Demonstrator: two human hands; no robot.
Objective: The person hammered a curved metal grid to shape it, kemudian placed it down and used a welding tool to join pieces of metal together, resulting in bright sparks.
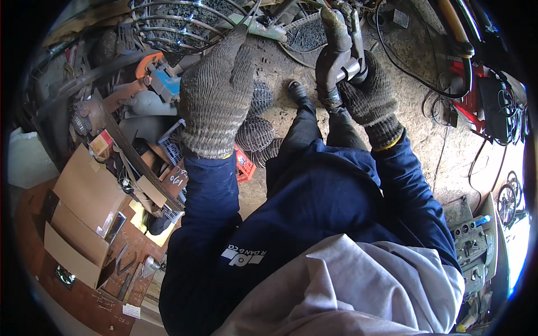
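Observation:
My left hand (217, 92), in a grey knitted work glove, is raised at the near edge of a round rack of curved metal bars (182, 25). Its fingers are together and point away from me. A thin rod shows at the fingertips, but what they grip is unclear. My right hand (372, 95), also gloved, is closed around a grimy metal tool (336, 42) with a thick, worn body and a shiny cylindrical part. The tool stands upright in the picture, apart from the rack; its exact kind is not clear.
Coiled wire bundles (256, 131) and a red crate (244, 166) lie beside my left forearm. Farther left are a blue-and-orange tool (162, 81) and an open cardboard box (84, 207) on a brown bench. A black cable (412, 78) loops at right, near red equipment (471, 103).

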